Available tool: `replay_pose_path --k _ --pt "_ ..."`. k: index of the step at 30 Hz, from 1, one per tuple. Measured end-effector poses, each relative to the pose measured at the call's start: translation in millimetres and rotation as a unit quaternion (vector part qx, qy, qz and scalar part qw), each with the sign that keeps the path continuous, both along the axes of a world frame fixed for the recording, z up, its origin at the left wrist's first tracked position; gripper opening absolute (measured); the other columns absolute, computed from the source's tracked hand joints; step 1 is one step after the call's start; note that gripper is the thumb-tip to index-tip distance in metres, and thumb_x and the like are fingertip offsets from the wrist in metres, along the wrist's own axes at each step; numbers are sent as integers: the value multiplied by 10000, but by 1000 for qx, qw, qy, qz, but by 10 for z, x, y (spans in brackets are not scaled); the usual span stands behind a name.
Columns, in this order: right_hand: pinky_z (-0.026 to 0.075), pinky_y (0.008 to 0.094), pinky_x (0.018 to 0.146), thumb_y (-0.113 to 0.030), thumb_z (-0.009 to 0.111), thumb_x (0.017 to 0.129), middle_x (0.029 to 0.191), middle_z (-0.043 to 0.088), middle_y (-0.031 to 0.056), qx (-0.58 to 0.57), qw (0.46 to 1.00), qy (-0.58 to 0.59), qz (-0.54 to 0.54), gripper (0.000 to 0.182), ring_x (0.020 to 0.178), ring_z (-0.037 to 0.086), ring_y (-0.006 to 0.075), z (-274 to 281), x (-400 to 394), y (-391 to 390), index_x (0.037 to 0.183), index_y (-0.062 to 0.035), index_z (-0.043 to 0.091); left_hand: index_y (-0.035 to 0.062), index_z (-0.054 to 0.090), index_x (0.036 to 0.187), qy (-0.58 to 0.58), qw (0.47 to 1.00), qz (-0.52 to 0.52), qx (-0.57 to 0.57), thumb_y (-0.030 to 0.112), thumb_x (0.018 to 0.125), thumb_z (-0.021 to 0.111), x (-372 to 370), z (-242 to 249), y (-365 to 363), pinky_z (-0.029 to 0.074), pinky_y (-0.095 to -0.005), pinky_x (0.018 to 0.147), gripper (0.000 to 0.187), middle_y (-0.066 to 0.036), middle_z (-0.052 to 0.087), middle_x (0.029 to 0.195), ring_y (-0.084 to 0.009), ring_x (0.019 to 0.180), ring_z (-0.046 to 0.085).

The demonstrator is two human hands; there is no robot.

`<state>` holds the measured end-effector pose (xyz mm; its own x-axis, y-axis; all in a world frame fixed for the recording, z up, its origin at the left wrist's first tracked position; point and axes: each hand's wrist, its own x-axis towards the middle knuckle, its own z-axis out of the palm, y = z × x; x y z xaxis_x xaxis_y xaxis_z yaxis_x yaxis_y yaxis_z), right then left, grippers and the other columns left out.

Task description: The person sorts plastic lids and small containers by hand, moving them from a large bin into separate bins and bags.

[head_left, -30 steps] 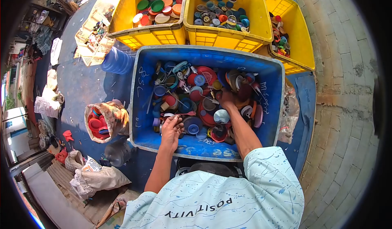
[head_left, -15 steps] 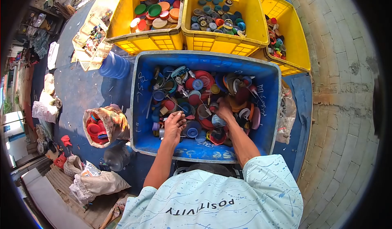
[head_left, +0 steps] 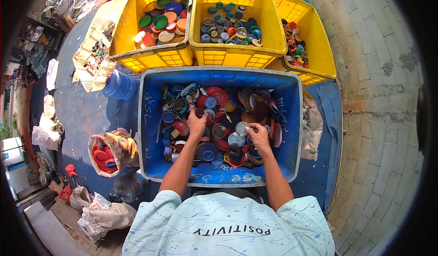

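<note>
A large blue crate [head_left: 292,164] in front of me holds a mixed heap of plastic lids, caps and pump tops. My right hand [head_left: 259,136] pinches a round, pale translucent lid [head_left: 242,128] by its edge, above the heap. Just below that lid lies another whitish lid [head_left: 236,140]. My left hand [head_left: 197,124] reaches into the left middle of the heap, fingers drawn together by a small pink piece [head_left: 192,107]; what they grip is hidden. Beyond the fingertips sit a large red lid [head_left: 221,96] and a blue cap [head_left: 210,102].
Behind the crate stand yellow crates: one of flat lids [head_left: 150,55], one of bluish caps [head_left: 237,60], one of mixed caps [head_left: 315,41]. To the left are a sack of red lids [head_left: 123,151], a blue water jug [head_left: 119,85] and a pale basket [head_left: 86,66].
My right hand has come up out of the heap with the translucent lid. My left hand has moved farther forward into the heap. The whole view has shifted slightly.
</note>
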<state>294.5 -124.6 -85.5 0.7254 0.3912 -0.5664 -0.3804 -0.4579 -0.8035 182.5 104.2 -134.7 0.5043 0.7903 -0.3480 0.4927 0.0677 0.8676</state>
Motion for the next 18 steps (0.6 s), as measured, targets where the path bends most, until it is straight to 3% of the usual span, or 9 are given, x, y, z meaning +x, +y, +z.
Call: replay_pose_path --k 1,2,5,6,10,13,18 --pt "454 215 588 -180 679 857 765 636 15 21 999 21 -32 272 653 580 75 76 -41 -58 1019 33 629 -1 608 1004 27 998 -18 49 184 750 719 121 -4 11 479 -415 824 333 -177 657 980 -330 921 631" --pt "448 205 581 -177 675 862 762 630 7 42 996 41 -64 268 646 574 67 134 -90 -125 1031 25 624 14 585 1062 79 992 -40 85 203 694 740 185 -320 52 463 -464 826 441 -219 636 965 -411 927 602" --pt "436 179 567 -173 662 873 764 624 -5 97 981 85 -143 263 636 563 44 258 -246 -298 1057 7 607 37 549 1128 64 959 -105 255 232 677 751 347 -460 54 450 -492 818 531 -211 619 948 -436 914 579" --pt "437 177 570 -171 660 875 771 625 -4 104 978 88 -158 256 636 565 47 317 -296 -334 1052 6 608 52 485 1219 74 947 -134 283 280 647 785 377 -652 70 426 -516 842 684 -209 581 1035 -432 973 546" --pt "440 175 591 -176 676 868 798 627 -1 132 963 124 -200 254 651 557 47 476 -429 -442 1047 -13 601 63 409 1316 201 928 -167 266 357 610 824 584 -611 -9 384 -528 916 870 -180 487 1239 -392 1135 475" --pt "435 174 600 -171 687 859 825 632 2 142 957 135 -215 260 684 566 54 562 -461 -502 1050 -21 594 64 411 1319 185 882 -151 405 365 621 820 639 -708 -36 373 -523 931 863 -165 493 1242 -385 1159 470" --pt "470 194 623 -161 674 870 876 660 28 139 957 127 -220 244 741 610 62 537 -454 -548 1048 -15 594 40 445 1272 238 874 -246 346 403 660 787 660 -730 52 364 -484 945 790 -162 494 1242 -361 1170 469"
